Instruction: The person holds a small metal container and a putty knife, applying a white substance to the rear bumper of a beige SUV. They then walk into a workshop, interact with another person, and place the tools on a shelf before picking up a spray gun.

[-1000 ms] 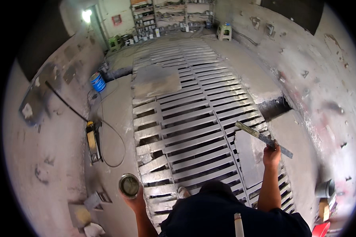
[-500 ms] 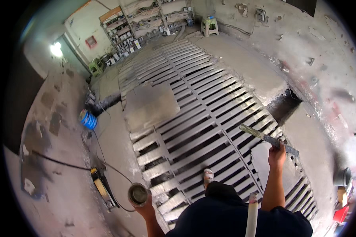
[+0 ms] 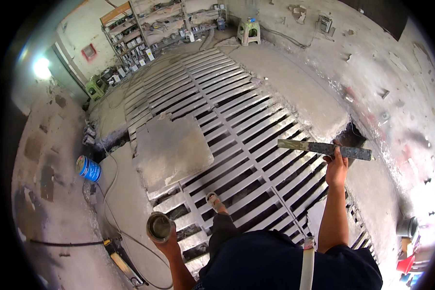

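My left hand [image 3: 168, 245] is wrapped round a round, open-topped can [image 3: 160, 226] with grey-brown contents. The can is held upright at the lower left, above the edge of the slatted grating. My right hand [image 3: 337, 170] grips a long flat stick [image 3: 302, 145] near its darker end. Its left half is greenish and streaked; the right half is crusted dark grey. The stick lies nearly level in the air over the grating's right side. Between the two arms, a pale hose or strap [image 3: 307, 268] runs down over my dark shirt.
A slatted metal grating [image 3: 237, 126] covers the floor, with a flat plate [image 3: 174, 152] on it. At right is an open pit [image 3: 349, 137]. To the left are a blue bucket [image 3: 89, 168], a hose [image 3: 112, 212] and a yellow-and-black jack [image 3: 121, 261]. Green stools [image 3: 249, 33] and shelves [image 3: 154, 29] stand behind.
My right hand has raised the stick and swung it from slanted to nearly level. My left hand and the can have shifted slightly left and up. A sandalled foot has stepped forward and left.
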Demonstrator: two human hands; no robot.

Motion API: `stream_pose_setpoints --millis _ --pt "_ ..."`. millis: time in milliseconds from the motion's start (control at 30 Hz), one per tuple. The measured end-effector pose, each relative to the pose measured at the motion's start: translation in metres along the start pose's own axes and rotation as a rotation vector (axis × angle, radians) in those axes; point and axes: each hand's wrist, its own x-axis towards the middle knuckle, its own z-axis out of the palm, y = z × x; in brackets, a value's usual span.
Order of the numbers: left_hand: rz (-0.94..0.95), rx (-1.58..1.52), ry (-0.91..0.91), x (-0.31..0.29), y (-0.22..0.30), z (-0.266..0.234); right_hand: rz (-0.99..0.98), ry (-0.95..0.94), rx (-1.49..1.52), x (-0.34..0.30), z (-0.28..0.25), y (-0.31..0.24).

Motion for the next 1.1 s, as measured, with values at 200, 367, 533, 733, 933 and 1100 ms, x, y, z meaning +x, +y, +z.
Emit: stream_pose_setpoints --millis 200,367,533,733,933,1100 --pt "0.048 0.101 -0.072 0.18 -0.041 0.081 0.032 0.1 -0.279 0.071 0.102 0.037" --pt "0.111 0.159 -0.13 0.313 -0.015 0.153 -0.174 0.047 -0.549 0.145 0.183 0.034" --pt "0.173 0.173 -0.157 0.423 -0.03 0.224 -0.243 0.055 -0.536 0.221 0.27 0.056" --pt "0.132 0.11 -0.11 0.541 -0.066 0.339 -0.19 -0.06 -0.249 0.345 0.382 0.109" --pt "0.109 0.115 -0.026 0.659 -0.068 0.455 -0.358 -0.434 -0.059 0.506 0.535 0.16" --pt "0.086 0.12 -0.006 0.756 -0.056 0.53 -0.531 -0.652 -0.002 0.586 0.688 0.154"
